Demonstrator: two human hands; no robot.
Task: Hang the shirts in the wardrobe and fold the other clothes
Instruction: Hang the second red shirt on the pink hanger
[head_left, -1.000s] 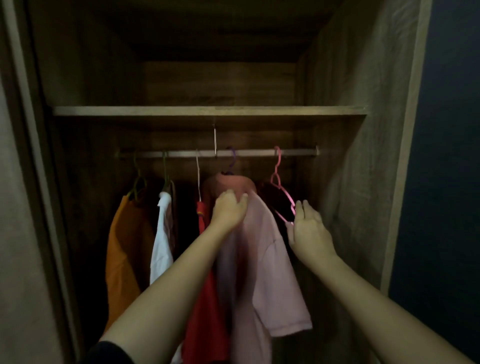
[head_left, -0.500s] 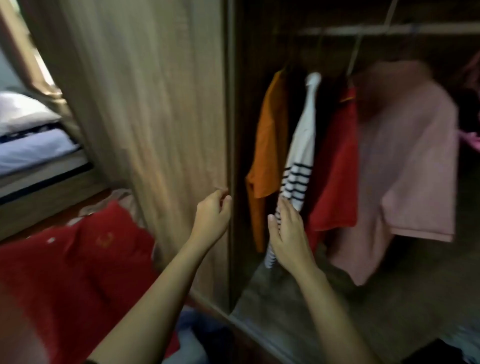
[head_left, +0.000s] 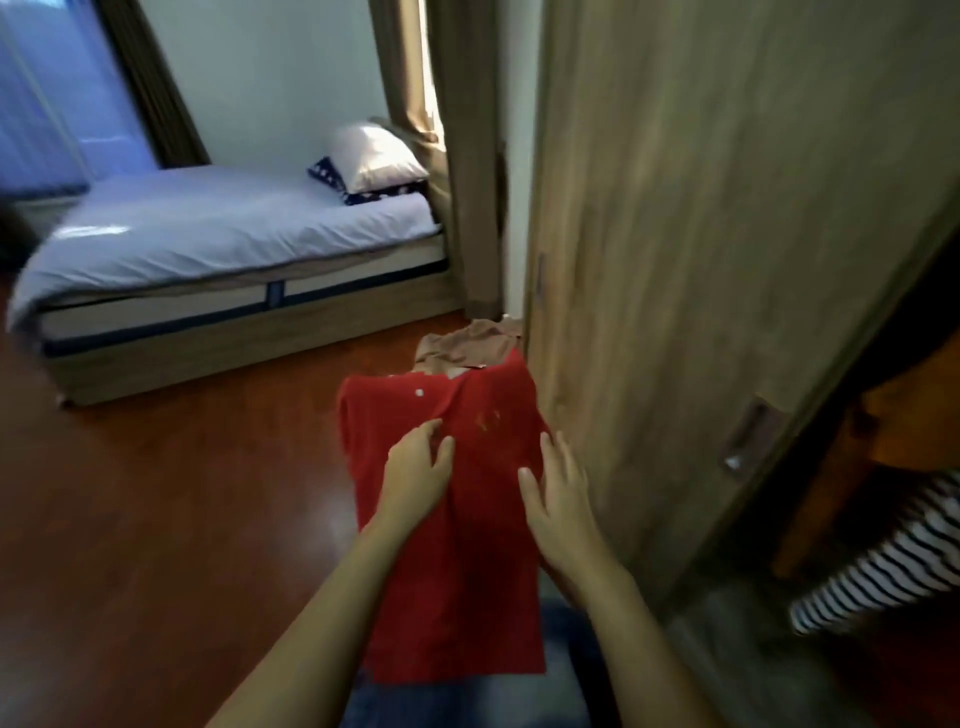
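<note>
Hands in view numbered two. The left hand (head_left: 415, 467) lay over the upper part of one red shirt (head_left: 467, 597) with its fingers spread and relaxed, gripping nothing. The right hand (head_left: 558, 504) was at the shirt's right edge with its fingers straight, and it held nothing either. Whether either palm pressed the cloth could not be told.

The red shirt lay spread flat and low, just beside the wardrobe door (head_left: 701, 260). Its far end overlapped one tan garment (head_left: 467, 348). Its near end covered one blurred blue garment (head_left: 467, 701).

The door, which had one recessed handle (head_left: 748, 436), stood between the red shirt and the wardrobe interior. Two hung shirts showed past the door's edge, one striped (head_left: 883, 561) and one orange (head_left: 909, 415).

One bed (head_left: 208, 228) stood well apart across the wooden floor (head_left: 156, 519). It carried two pillows, one white (head_left: 374, 156) and one dark and patterned (head_left: 363, 195).
</note>
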